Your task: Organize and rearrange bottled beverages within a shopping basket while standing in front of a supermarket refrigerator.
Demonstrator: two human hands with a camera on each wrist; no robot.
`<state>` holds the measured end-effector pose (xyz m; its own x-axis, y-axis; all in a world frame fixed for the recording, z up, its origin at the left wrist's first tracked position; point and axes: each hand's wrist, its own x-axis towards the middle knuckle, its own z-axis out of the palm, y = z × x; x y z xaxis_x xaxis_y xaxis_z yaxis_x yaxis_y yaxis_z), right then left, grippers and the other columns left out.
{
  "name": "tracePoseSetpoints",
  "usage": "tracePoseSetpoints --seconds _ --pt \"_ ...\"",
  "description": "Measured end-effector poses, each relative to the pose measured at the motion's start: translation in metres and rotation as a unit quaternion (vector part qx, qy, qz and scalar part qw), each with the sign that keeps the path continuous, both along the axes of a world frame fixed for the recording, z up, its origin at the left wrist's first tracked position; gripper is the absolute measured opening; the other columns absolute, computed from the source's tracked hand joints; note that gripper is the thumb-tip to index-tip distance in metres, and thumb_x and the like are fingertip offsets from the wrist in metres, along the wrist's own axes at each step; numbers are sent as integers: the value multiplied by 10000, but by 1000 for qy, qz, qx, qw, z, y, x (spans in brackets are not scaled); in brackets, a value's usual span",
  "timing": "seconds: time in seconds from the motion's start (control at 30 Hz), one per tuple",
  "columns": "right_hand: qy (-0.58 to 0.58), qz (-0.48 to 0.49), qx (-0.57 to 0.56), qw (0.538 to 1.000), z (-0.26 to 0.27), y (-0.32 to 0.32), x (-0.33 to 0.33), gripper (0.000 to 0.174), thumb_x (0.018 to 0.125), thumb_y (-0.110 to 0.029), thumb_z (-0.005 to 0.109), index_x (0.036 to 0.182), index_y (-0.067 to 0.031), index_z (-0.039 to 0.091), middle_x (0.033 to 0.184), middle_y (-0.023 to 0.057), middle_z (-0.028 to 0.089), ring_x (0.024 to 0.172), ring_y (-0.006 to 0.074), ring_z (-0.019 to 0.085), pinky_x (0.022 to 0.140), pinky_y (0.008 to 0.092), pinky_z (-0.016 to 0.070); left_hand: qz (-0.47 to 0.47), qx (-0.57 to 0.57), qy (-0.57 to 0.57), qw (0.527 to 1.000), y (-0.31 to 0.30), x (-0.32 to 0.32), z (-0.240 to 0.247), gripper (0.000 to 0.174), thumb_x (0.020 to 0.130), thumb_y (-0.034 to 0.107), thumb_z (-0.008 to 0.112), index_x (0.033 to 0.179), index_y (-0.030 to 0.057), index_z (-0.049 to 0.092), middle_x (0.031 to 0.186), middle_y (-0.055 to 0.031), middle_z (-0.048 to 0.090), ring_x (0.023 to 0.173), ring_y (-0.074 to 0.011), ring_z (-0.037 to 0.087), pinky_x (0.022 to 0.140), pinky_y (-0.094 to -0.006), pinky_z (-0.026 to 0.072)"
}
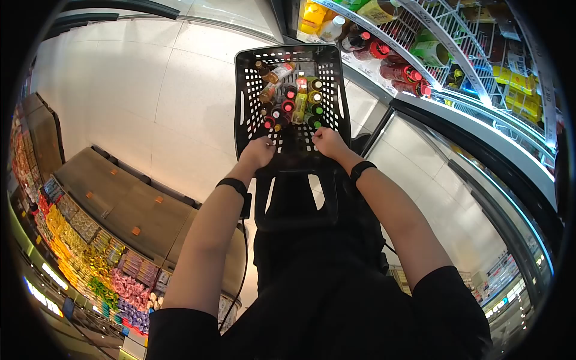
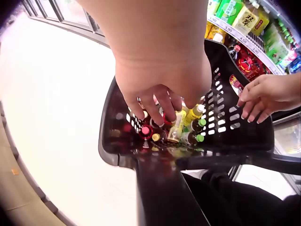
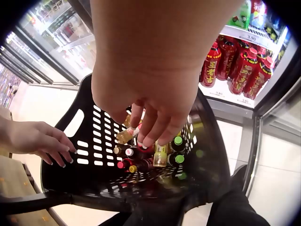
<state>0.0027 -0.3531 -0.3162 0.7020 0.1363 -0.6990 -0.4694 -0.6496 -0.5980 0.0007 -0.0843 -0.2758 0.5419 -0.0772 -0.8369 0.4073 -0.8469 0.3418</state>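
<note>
Here the black perforated basket [image 1: 241,108] sits straight ahead of the person, above a pale tiled floor [image 1: 150,90], with bottles [image 1: 294,99] lying packed in its bottom: green, red and yellow caps. Both hands are at its near wall. The left hand [image 1: 258,153] and the right hand [image 1: 329,143] are open, with relaxed fingers touching the perforated wall and gripping nothing. Each wrist wears a black band [image 1: 233,185]. To the right, just beside the basket, a cooler shelf [image 1: 408,75] holds red-capped bottles lying on wire racks. Well apart on the left, store shelves [image 1: 90,258] carry rows of bright packets.
</note>
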Motion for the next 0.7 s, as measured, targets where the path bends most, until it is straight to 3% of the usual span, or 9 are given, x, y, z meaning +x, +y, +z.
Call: tracePoseSetpoints --seconds 0.2,0.4,0.5,0.6,0.67,0.7 --pt "41 -6 4 999 -31 21 7 257 861 -234 667 970 -7 715 932 224 729 940 405 698 866 447 554 50 11 -40 998 7 44 -52 353 926 320 601 1127 55 720 1089 -200 733 1066 -355 690 957 -418 524" --pt "64 1 11 998 -85 42 9 253 858 -221 665 972 -2 718 978 217 732 987 398 690 902 445 546 47 24 42 998 -16 53 -108 379 925 325 606 1180 61 701 1113 -191 728 1089 -336 685 963 -404 522" --pt "84 -10 -1 996 -119 48 10 281 895 -239 677 1057 -12 711 972 212 736 957 383 708 852 426 554 39 37 78 996 -28 54 -142 392 918 328 617 1191 57 690 1111 -188 725 1086 -330 686 953 -403 524" --pt "97 -57 1 994 -161 51 8 266 861 -225 656 995 -5 720 992 220 733 996 392 694 905 448 545 13 29 43 999 -29 46 -204 428 908 305 631 1236 31 654 1106 -181 725 1080 -318 688 947 -402 525" --pt "130 -164 27 978 -210 55 -3 279 858 -216 643 998 15 713 981 229 736 954 384 715 886 450 551 3 19 36 999 -36 47 -229 474 901 268 646 1289 -2 605 1114 -182 724 1078 -291 693 948 -389 523" --pt "139 -169 25 975 -228 55 -1 279 858 -216 643 998 15 713 981 229 736 954 384 715 886 450 551 28 11 52 998 -38 47 -249 454 905 263 635 1288 22 598 1194 -231 690 1165 -373 643 1044 -436 486"
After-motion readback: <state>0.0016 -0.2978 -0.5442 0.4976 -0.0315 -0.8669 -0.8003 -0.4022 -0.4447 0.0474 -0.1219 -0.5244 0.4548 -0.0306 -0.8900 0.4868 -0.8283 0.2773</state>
